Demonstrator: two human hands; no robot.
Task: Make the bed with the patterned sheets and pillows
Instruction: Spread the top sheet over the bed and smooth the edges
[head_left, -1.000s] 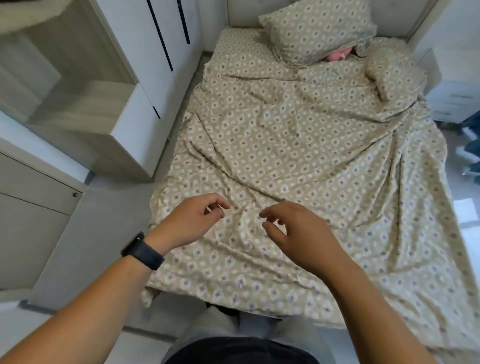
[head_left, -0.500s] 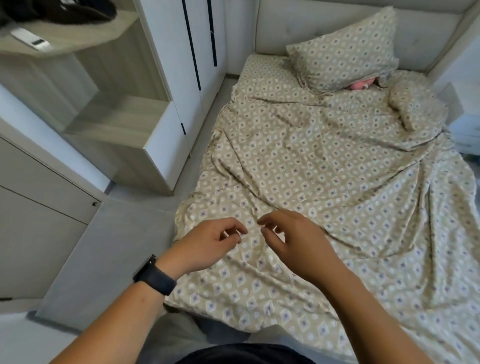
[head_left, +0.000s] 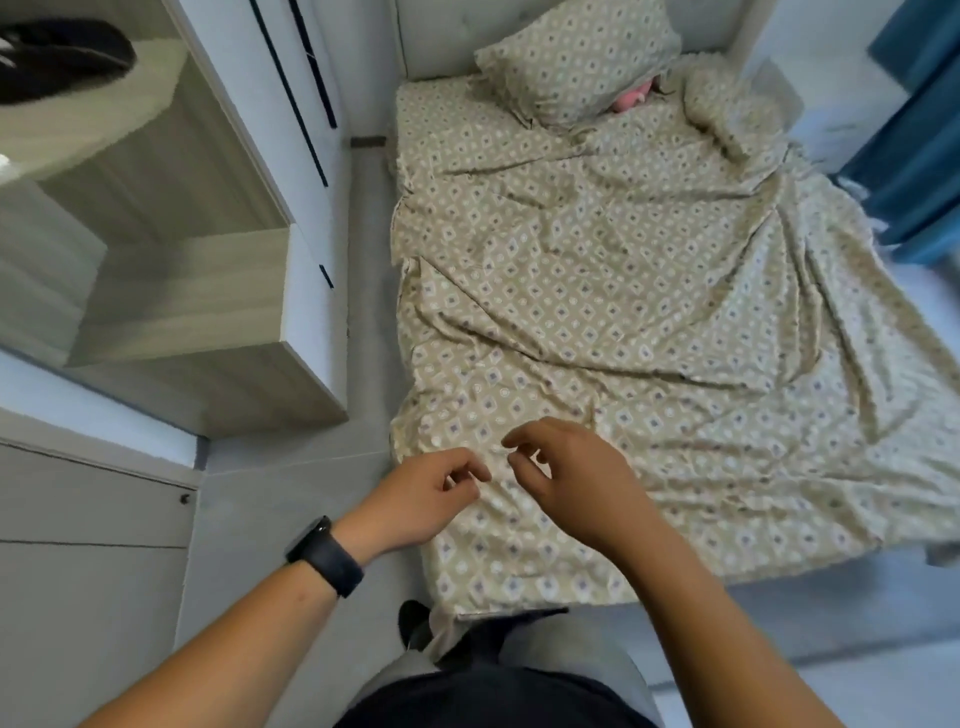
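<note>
A beige patterned sheet (head_left: 623, 312) lies wrinkled over the whole bed and hangs over its right side. One matching pillow (head_left: 576, 57) leans on the headboard (head_left: 441, 36), and a second patterned pillow (head_left: 727, 109) lies at the far right. Between them a pink thing (head_left: 631, 98) peeks out from under the sheet. My left hand (head_left: 421, 499), with a black watch on its wrist, and my right hand (head_left: 566, 478) hover close together just above the sheet near the bed's near left corner. Their fingers are loosely curled and hold nothing.
A white wardrobe (head_left: 291, 78) and a wooden shelf unit (head_left: 197, 291) stand left of the bed across a narrow strip of floor. A black item (head_left: 62, 57) lies on the top shelf. A grey cabinet (head_left: 93, 519) is at near left, a blue curtain (head_left: 914, 130) at far right.
My hands have drawn closer together over the sheet and now sit nearer the bed's left foot corner. The view has swung right, showing the blue curtain.
</note>
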